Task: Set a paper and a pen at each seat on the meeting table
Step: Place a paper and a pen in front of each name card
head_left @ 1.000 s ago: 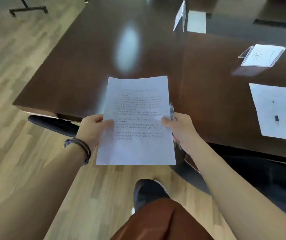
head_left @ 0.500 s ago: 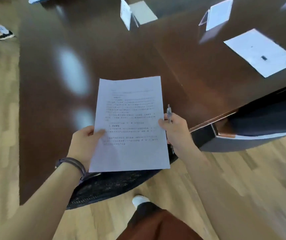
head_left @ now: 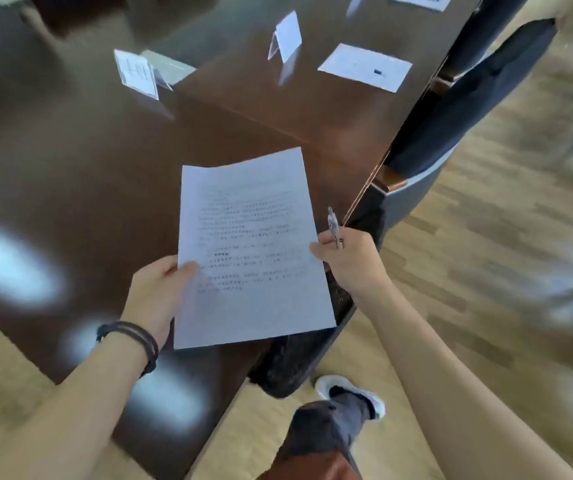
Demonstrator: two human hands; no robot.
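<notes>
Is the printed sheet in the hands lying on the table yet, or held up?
Held up: left hand and right hand pinch the sheet by its side edges.

Print on the held paper (head_left: 250, 244) is too blurred to read.

Single head-worn wide-angle view, looking forward and steeply down. Hands and held paper (head_left: 250, 247) close, mid-frame; table (head_left: 70, 161) corner just beneath; own shoe (head_left: 350, 396) at bottom edge. Periphery motion-blurred. No second view.
</notes>
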